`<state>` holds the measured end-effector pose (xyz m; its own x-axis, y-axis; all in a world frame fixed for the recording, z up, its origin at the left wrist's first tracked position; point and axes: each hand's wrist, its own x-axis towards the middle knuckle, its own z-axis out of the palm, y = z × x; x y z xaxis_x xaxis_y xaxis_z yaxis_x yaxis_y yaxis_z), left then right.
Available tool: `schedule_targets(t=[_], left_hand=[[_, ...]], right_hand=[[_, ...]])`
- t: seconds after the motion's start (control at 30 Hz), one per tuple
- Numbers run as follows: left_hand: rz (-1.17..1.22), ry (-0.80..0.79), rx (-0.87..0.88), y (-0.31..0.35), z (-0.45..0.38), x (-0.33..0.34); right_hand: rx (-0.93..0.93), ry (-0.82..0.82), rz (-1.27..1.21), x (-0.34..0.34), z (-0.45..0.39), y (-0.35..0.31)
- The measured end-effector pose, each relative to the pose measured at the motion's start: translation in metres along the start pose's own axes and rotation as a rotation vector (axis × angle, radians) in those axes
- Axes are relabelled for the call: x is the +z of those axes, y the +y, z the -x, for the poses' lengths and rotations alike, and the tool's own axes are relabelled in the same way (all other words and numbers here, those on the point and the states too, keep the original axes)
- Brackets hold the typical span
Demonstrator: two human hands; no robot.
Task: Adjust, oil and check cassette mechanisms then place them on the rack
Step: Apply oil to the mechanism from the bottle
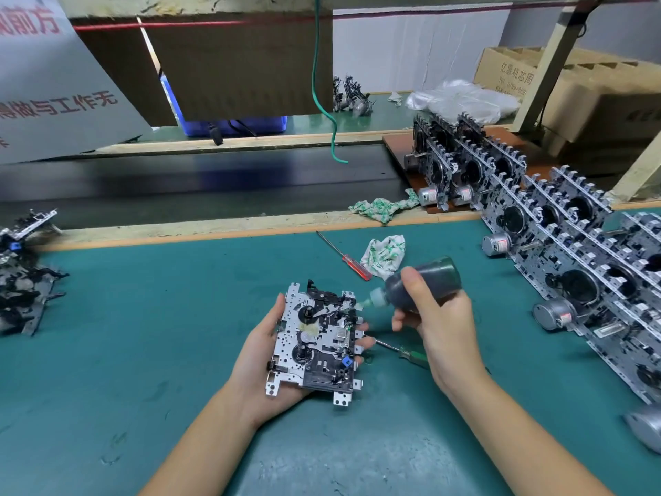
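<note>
White sign (pixel 53 84) with cut-off red Chinese text at left, left hand (pixel 264 349) cradles cassette mechanism (pixel 316 338) over green mat (pixel 143 352), right hand (pixel 440 316) grips unlabelled dark oil bottle (pixel 422 281), nozzle at its edge, carton (pixel 515 71) print partly legible.

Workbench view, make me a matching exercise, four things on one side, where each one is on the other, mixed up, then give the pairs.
Things:
1. oil bottle
2. cassette mechanism
3. red screwdriver
4. green screwdriver

Places:
A. held in the left hand
B. on the mat beside the crumpled cloth
C. gripped in the right hand
D. on the mat, partly under the right hand

Pairs: 1-C, 2-A, 3-B, 4-D
</note>
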<state>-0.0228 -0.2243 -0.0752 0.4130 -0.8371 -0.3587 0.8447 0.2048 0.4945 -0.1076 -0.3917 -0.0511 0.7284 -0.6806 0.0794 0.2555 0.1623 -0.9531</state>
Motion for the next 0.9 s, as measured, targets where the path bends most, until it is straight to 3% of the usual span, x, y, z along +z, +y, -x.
schedule_targets(t=[0.1,0.23,0.57,0.9], left_hand=[[-0.012,0.017,0.027,-0.001,0.000,0.000],[0.018,0.020,0.050,0.000,0.003,0.001],[0.207,0.013,0.094,0.000,0.010,0.013],[0.307,-0.007,0.124,0.001,0.009,0.011]], right_hand=[[-0.030,0.034,0.050,-0.010,-0.008,-0.006],[-0.060,0.045,0.344,-0.024,-0.019,-0.007],[-0.103,-0.097,0.402,-0.028,-0.024,0.007],[-0.102,-0.152,0.716,-0.023,-0.016,0.017]])
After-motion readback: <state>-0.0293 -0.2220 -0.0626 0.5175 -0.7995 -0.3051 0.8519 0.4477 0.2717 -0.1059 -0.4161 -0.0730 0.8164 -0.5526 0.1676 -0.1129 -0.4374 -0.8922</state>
